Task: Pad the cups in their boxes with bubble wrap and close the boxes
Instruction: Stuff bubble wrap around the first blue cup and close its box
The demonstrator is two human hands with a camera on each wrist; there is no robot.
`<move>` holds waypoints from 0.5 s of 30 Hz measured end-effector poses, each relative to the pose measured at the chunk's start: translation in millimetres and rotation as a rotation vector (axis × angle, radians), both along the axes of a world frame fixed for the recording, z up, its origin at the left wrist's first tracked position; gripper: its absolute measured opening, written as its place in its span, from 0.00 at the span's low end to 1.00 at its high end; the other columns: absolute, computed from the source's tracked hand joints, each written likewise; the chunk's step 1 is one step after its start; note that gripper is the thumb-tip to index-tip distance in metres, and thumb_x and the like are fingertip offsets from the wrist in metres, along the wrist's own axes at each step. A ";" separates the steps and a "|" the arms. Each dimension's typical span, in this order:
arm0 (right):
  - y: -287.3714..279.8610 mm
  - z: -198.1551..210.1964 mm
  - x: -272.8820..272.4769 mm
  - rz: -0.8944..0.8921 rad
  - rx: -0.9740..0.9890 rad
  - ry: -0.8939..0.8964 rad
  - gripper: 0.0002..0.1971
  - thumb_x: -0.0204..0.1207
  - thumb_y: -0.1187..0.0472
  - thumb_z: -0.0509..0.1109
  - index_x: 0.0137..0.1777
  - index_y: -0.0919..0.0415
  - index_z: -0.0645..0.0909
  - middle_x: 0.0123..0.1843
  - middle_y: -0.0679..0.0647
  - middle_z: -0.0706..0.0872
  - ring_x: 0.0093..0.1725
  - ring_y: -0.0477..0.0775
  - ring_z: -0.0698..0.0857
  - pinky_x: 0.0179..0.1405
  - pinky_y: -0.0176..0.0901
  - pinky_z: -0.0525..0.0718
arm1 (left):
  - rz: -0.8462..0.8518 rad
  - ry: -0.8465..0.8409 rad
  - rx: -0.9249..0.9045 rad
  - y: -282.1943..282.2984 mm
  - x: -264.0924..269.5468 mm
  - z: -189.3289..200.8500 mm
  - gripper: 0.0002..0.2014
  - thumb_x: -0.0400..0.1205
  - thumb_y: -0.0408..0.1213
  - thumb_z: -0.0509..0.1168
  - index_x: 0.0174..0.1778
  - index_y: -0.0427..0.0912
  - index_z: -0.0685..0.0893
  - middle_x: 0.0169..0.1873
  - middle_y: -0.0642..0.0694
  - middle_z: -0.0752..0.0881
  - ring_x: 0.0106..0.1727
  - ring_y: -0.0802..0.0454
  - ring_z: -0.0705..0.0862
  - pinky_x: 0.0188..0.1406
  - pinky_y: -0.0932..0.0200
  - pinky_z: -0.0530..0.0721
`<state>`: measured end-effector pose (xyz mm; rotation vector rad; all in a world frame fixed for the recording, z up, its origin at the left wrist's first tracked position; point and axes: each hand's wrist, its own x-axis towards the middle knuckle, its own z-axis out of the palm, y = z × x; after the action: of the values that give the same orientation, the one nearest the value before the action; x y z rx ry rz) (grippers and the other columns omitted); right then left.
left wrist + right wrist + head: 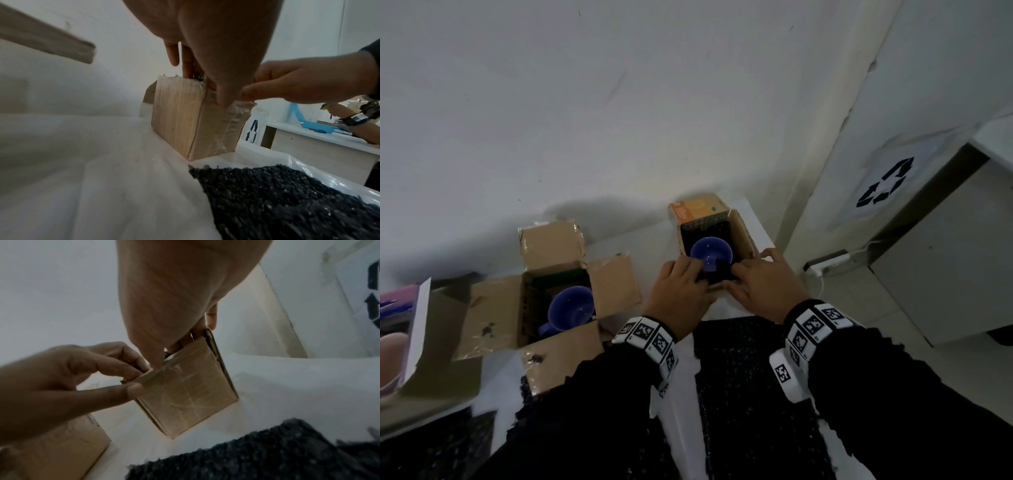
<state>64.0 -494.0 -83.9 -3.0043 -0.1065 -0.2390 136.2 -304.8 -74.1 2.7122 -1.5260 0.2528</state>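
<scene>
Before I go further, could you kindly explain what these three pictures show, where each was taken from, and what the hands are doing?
No machine here: a person's two bare hands, wearing wristbands with printed markers. One picture comes from a head camera looking down; the others from cameras on each wrist. On the white table stand two open brown cardboard boxes, each holding a blue ceramic cup. The left hand and right hand are at the near rim of the right-hand box, apparently tucking black bubble wrap beside its cup. The left-hand box with its cup is untouched. A larger black bubble wrap sheet lies nearby.
</scene>
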 end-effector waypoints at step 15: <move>0.0 -12.1 -3.3 0.001 -0.084 -0.079 0.16 0.84 0.47 0.54 0.47 0.49 0.83 0.42 0.45 0.86 0.45 0.51 0.84 0.65 0.58 0.64 | 0.038 -0.026 0.055 -0.1 -5.1 4.8 0.11 0.69 0.31 0.64 0.42 0.47 0.87 0.39 0.49 0.88 0.52 0.44 0.83 0.53 0.49 0.75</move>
<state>60.7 -494.0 -96.0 -3.0783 -0.1288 -0.3624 131.1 -304.9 -69.3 2.7931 -1.5115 0.2520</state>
